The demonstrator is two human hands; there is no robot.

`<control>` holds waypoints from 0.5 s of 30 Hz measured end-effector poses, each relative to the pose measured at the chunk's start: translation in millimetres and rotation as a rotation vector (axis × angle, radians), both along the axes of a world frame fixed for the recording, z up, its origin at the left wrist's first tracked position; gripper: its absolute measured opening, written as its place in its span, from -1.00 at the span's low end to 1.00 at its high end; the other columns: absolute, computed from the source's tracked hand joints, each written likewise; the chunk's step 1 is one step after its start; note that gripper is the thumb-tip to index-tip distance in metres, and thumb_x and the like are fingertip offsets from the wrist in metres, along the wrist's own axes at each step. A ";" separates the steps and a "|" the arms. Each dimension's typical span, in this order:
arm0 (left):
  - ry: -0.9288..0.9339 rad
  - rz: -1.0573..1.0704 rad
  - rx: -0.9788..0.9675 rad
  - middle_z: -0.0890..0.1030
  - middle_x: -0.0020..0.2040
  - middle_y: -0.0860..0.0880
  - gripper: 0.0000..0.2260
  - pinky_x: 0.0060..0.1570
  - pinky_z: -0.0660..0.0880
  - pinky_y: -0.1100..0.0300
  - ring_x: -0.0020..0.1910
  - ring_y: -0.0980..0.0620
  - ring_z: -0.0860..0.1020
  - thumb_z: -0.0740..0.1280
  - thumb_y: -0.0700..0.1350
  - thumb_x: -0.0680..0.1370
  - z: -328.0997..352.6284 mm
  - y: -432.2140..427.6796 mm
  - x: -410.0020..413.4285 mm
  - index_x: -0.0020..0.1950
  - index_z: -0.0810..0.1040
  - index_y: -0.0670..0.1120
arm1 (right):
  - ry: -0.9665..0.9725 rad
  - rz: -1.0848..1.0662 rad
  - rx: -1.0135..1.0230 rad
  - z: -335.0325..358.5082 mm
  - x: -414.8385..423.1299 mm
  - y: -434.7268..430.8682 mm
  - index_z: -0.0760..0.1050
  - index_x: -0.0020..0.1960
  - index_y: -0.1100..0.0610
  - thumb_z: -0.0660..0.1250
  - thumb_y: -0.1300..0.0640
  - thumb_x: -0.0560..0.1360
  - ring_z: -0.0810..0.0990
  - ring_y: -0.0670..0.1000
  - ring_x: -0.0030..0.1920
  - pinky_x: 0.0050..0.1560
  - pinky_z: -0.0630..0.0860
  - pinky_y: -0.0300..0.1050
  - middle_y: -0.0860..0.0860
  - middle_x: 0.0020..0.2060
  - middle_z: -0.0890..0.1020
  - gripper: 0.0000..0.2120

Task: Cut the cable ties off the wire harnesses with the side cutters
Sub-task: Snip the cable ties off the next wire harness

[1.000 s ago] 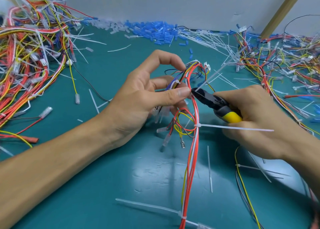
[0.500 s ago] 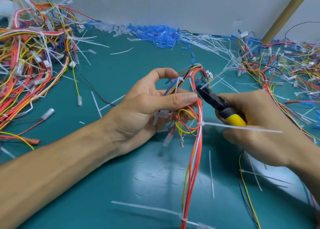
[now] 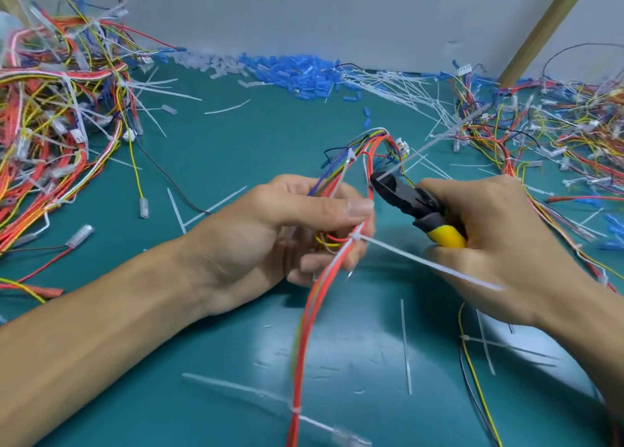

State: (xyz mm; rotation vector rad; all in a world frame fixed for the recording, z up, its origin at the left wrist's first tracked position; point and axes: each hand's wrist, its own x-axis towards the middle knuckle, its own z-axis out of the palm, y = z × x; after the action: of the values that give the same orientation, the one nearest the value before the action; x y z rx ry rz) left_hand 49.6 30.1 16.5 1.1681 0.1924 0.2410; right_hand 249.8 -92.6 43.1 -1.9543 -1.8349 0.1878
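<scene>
Centre of view: a wire harness (image 3: 308, 315), mostly red wires w/ some yellow, blue and white, looped up off a teal mat (image 3: 236, 149). The left hand (image 3: 270, 230) grips the loop, fingers curled round the wires, thumb laid across them and pressing.

A white cable tie (image 3: 405, 161) sits on the loop's right side, just far of the thumb. Its long tail slants off to the far right. The side cutters (image 3: 405, 200), black head w/ yellow handles, have their tip right at this tie. Can't tell if the jaws are parted or closed. The right hand (image 3: 499, 244) is clenched round the handles.

A second tie (image 3: 354, 238) binds the wires just near of the thumb, its tail crossing in front of the right hand. A third tie (image 3: 295, 410) sits further down the harness, by the near edge.

Judgement: the step in hand is snipping the tie at the cutter tip. To do it well, get only the tie's band btwn the blades, flat side toward the wires, so no insulation is nicked. Hold the bundle taut and the thumb back from the tip.

Further out: a harness heap (image 3: 50, 125) at left and a tangled pile (image 3: 557, 132) at right. Blue sleeves (image 3: 297, 75) and cut-off ties (image 3: 398, 85) lie along the far wall.
</scene>
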 end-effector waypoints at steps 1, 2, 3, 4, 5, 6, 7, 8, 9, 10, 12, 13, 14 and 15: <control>0.002 0.034 0.012 0.53 -0.38 -0.06 -0.84 -0.47 0.04 0.09 -0.51 0.11 0.28 0.35 -0.10 0.54 0.2 -0.3 -0.4 -0.10 0.53 -0.20 | -0.005 -0.008 0.001 0.5 -0.2 0.3 0.19 -0.34 0.01 0.25 0.22 0.20 0.08 0.00 -0.35 -0.40 0.04 -0.06 0.10 -0.40 0.23 -0.77; 0.006 0.070 0.034 0.51 -0.39 -0.06 -0.86 -0.46 0.01 0.07 -0.52 0.11 0.26 0.37 -0.12 0.53 0.7 -1.1 -0.2 -0.13 0.53 -0.18 | -0.014 -0.013 0.008 0.2 0.8 0.6 0.19 -0.34 0.00 0.25 0.21 0.21 0.09 0.01 -0.36 -0.40 0.07 -0.02 0.10 -0.42 0.23 -0.76; 0.009 0.101 0.056 0.50 -0.40 -0.06 -0.89 -0.46 0.02 0.09 -0.53 0.11 0.24 0.39 -0.15 0.52 0.4 -2.0 -0.2 -0.16 0.53 -0.16 | -0.032 -0.017 0.010 0.2 0.9 0.8 0.20 -0.34 0.01 0.25 0.21 0.21 0.10 0.02 -0.37 -0.41 0.09 -0.02 0.07 -0.46 0.23 -0.78; 0.011 0.125 0.069 0.49 -0.41 -0.06 -0.89 -0.49 0.04 0.14 -0.54 0.12 0.24 0.39 -0.17 0.52 0.6 -3.3 0.1 -0.18 0.54 -0.15 | -0.054 -0.018 0.015 -0.6 1.1 0.7 0.21 -0.33 0.02 0.24 0.19 0.22 0.13 0.04 -0.39 -0.41 0.13 -0.01 0.05 -0.48 0.23 -0.80; 0.010 0.147 0.077 0.47 -0.42 -0.08 -0.89 -0.51 0.08 0.20 -0.56 0.12 0.23 0.37 -0.16 0.52 0.6 -4.8 0.6 -0.20 0.54 -0.15 | -0.078 -0.023 0.016 -0.9 0.7 0.5 0.22 -0.32 0.03 0.24 0.18 0.23 0.18 0.10 -0.39 -0.42 0.19 0.02 0.02 -0.49 0.24 -0.82; 0.009 0.163 0.080 0.45 -0.42 -0.10 -0.89 -0.54 0.11 0.24 -0.58 0.12 0.22 0.35 -0.16 0.51 0.7 -6.1 0.8 -0.20 0.54 -0.15 | -0.095 -0.027 0.021 -1.4 0.4 0.3 0.23 -0.31 0.03 0.24 0.16 0.24 0.22 0.14 -0.38 -0.41 0.24 0.05 0.00 -0.49 0.26 -0.83; 0.007 0.175 0.082 0.44 -0.42 -0.12 -0.89 -0.55 0.14 0.27 -0.59 0.12 0.21 0.35 -0.17 0.52 0.5 -6.7 1.0 -0.20 0.54 -0.16 | -0.116 -0.028 0.024 -1.0 -0.2 0.3 0.22 -0.31 0.02 0.24 0.15 0.25 0.24 0.16 -0.37 -0.40 0.27 0.06 -0.02 -0.48 0.27 -0.82; 0.007 0.179 0.083 0.43 -0.42 -0.13 -0.89 -0.56 0.15 0.28 -0.61 0.12 0.21 0.35 -0.18 0.52 0.2 -6.9 0.8 -0.18 0.53 -0.17 | -0.138 -0.023 0.030 -0.7 -0.4 0.2 0.20 -0.30 0.00 0.24 0.13 0.27 0.25 0.15 -0.37 -0.38 0.28 0.06 -0.04 -0.47 0.28 -0.81; 0.007 0.180 0.086 0.44 -0.43 -0.12 -0.90 -0.57 0.16 0.28 -0.62 0.13 0.20 0.34 -0.18 0.53 -0.2 -6.5 0.4 -0.17 0.53 -0.18 | -0.156 -0.016 0.030 -0.1 -0.6 0.3 0.19 -0.29 -0.01 0.23 0.12 0.28 0.26 0.14 -0.37 -0.38 0.28 0.06 -0.05 -0.46 0.28 -0.80; 0.009 0.178 0.093 0.44 -0.43 -0.11 -0.90 -0.58 0.17 0.28 -0.62 0.13 0.20 0.34 -0.19 0.53 -0.5 -6.0 0.5 -0.16 0.52 -0.18 | -0.165 -0.007 0.028 0.2 -0.2 0.4 0.19 -0.28 0.00 0.23 0.12 0.29 0.26 0.13 -0.37 -0.38 0.27 0.06 -0.05 -0.46 0.28 -0.80; 0.016 0.174 0.108 0.42 -0.43 -0.14 -0.90 -0.57 0.18 0.29 -0.63 0.12 0.19 0.34 -0.19 0.53 -1.8 -5.3 0.3 -0.16 0.52 -0.19 | -0.166 0.009 0.022 0.0 1.1 -0.2 0.20 -0.29 0.02 0.24 0.13 0.30 0.23 0.14 -0.39 -0.40 0.25 0.07 -0.02 -0.47 0.26 -0.81; 0.017 0.170 0.117 0.41 -0.42 -0.14 -0.90 -0.57 0.18 0.29 -0.63 0.12 0.18 0.35 -0.20 0.53 -2.5 -5.3 0.5 -0.16 0.52 -0.19 | -0.155 0.015 0.017 -0.3 1.7 -0.9 0.20 -0.30 0.03 0.25 0.14 0.30 0.20 0.13 -0.39 -0.42 0.22 0.05 0.01 -0.48 0.24 -0.81; 0.016 0.165 0.126 0.40 -0.43 -0.14 -0.90 -0.56 0.18 0.30 -0.63 0.11 0.18 0.35 -0.20 0.53 -2.8 -5.5 0.7 -0.16 0.52 -0.19 | -0.130 0.021 0.010 -0.4 1.9 -1.2 0.21 -0.31 0.05 0.25 0.15 0.29 0.16 0.11 -0.38 -0.42 0.17 0.03 0.05 -0.48 0.22 -0.81; 0.017 0.160 0.137 0.40 -0.43 -0.15 -0.90 -0.56 0.19 0.30 -0.63 0.11 0.18 0.35 -0.20 0.53 -2.9 -6.0 0.7 -0.16 0.52 -0.19 | -0.096 0.025 -0.001 -0.3 2.1 -1.6 0.21 -0.32 0.06 0.25 0.17 0.28 0.12 0.07 -0.37 -0.42 0.12 0.01 0.10 -0.46 0.22 -0.81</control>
State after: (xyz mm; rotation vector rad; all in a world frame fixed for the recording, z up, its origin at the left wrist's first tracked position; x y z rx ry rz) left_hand 50.3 24.1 13.5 1.2921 0.2882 0.3899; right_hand 251.9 -94.2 42.8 -1.9735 -1.9204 0.1048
